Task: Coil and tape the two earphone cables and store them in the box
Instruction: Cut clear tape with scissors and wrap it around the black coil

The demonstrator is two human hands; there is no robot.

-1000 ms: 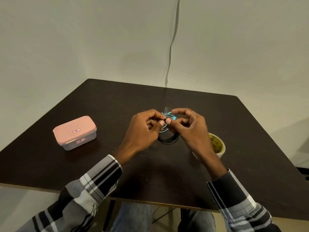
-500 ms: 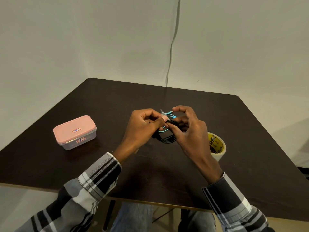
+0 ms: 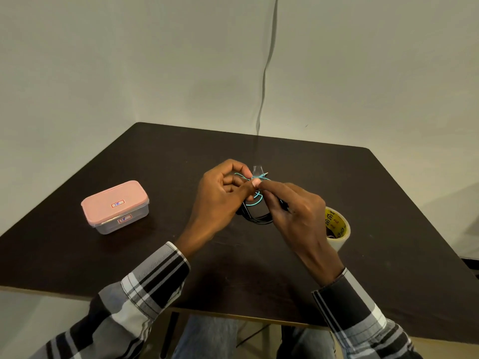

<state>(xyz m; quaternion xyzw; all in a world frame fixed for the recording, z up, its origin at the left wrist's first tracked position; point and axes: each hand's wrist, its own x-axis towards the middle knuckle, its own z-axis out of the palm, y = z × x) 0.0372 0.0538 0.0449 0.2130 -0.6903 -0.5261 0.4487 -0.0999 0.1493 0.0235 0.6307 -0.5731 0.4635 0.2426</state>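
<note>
I have both coils pinched together between my two hands above the middle of the worktop point(image 3: 155, 156): the teal earphone cable point(image 3: 255, 202) bunched on top, the black earphone cable point(image 3: 259, 221) looped beneath it. My left hand point(image 3: 220, 200) is closed on the bundle, thumb and forefinger squeezing the crossing; my right hand point(image 3: 295, 216) is closed too, fingertips pressing at the same spot. A clear strip of tape point(image 3: 258, 170) stands up just behind my thumbs. To do this well I judge I should keep the strands flat and tight, then fold the strip over and press it onto itself, not onto my skin. Both wrists angle inward, knuckles up, forearms low. The tape roll point(image 3: 337, 228) sits near my right wrist; the box point(image 3: 115, 206) waits well off to the left, lid on
</note>
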